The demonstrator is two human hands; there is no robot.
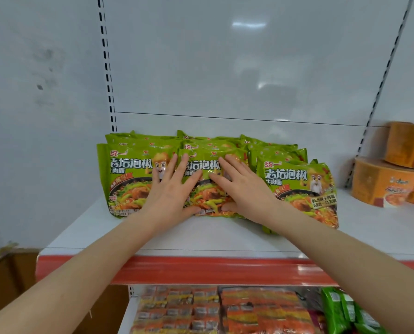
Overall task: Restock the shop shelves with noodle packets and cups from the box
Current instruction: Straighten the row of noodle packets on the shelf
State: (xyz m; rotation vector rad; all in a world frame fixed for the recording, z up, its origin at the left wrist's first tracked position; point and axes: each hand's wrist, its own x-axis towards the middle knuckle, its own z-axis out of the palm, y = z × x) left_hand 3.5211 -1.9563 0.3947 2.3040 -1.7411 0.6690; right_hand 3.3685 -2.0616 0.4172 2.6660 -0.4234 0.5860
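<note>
While flat left hand [171, 189] and right hand [243, 189] press mid-frame packets [207, 179], shelf [201, 235] sits partly stocked; room remains.

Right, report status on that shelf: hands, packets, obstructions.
Left hand and right hand open, flat on the middle green packet. Packets stand in three rows on the shelf. Orange cups apart at right, nothing blocking.

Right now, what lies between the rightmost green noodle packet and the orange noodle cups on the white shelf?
In the head view, only a bare strip of white shelf separates the rightmost green noodle packet from the stacked orange noodle cups.
</note>
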